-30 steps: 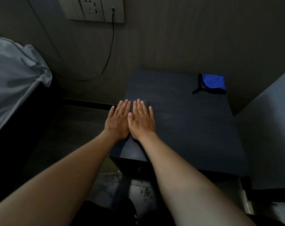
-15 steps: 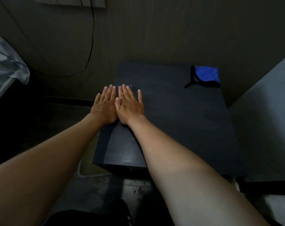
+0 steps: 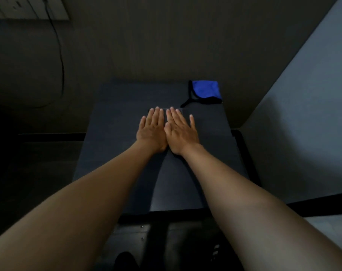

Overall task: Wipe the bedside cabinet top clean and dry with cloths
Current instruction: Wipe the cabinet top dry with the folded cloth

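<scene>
Both my hands flat on the cabinet top [image 3: 111, 145], side by side, thumbs touching. Left hand [image 3: 151, 132] and right hand [image 3: 182, 133] have fingers straight, nothing gripped or pinched. They press on a dark cloth [image 3: 177, 169], near the same colour as the top; its far edge shows just past my fingertips [image 3: 157, 108], mid-width of the top, toward the back edge.

Blue cloth [image 3: 205, 89] with black trim sits folded at the back right corner, apart from my hands, its black loop trailing toward my right fingers.

Risks, judged: flat palms hold the cloth only by friction, so it could bunch or slip out on a hard push. Sweeping further right could catch the trim loop and drag the blue cloth off the right edge. Dim light makes streaks or damp patches hard to spot, so areas may get missed. Cannot tell if the top is wet.

Room: dark wall behind, socket panel [image 3: 27, 8] upper left with a cable [image 3: 61, 61] hanging down, pale bed surface [image 3: 303, 124] along the right, dark floor to the left.
</scene>
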{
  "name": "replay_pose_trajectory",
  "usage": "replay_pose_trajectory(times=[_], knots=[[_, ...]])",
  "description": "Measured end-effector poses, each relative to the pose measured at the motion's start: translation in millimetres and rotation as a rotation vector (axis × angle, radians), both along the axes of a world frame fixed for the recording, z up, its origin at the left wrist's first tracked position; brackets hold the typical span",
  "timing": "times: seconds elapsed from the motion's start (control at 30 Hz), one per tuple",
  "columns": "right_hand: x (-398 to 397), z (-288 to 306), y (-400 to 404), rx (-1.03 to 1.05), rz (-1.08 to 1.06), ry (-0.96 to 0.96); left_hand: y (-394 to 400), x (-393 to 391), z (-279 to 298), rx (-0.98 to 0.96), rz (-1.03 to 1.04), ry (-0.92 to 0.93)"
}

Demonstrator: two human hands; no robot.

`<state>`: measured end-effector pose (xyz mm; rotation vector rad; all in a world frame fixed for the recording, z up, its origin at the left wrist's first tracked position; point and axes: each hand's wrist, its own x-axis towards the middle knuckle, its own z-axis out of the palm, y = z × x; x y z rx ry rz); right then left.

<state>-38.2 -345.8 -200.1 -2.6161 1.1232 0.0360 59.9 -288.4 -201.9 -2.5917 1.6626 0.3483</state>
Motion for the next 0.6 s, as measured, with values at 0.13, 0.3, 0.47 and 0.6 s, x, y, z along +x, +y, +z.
replay_pose_trajectory(times=[0.13,0.3,0.47,0.6], knots=[[-47.4,0.9,-30.1,-0.015,-0.05,0.042,-33.1,-47.8,2.2,0.01,-0.052,0.001],[-82.8,-0.8,-57.6,-0.043,-0.092,0.063,-63.1,-82.6,3.7,0.02,-0.092,-0.01],[-98.8,-4.9,-79.8,-0.083,-0.103,0.082,-85.4,-98.1,3.9,0.022,-0.115,-0.024],[-102.4,-4.6,-91.6,-0.09,-0.119,0.081,-98.5,-102.8,3.1,0.024,-0.112,-0.038]])
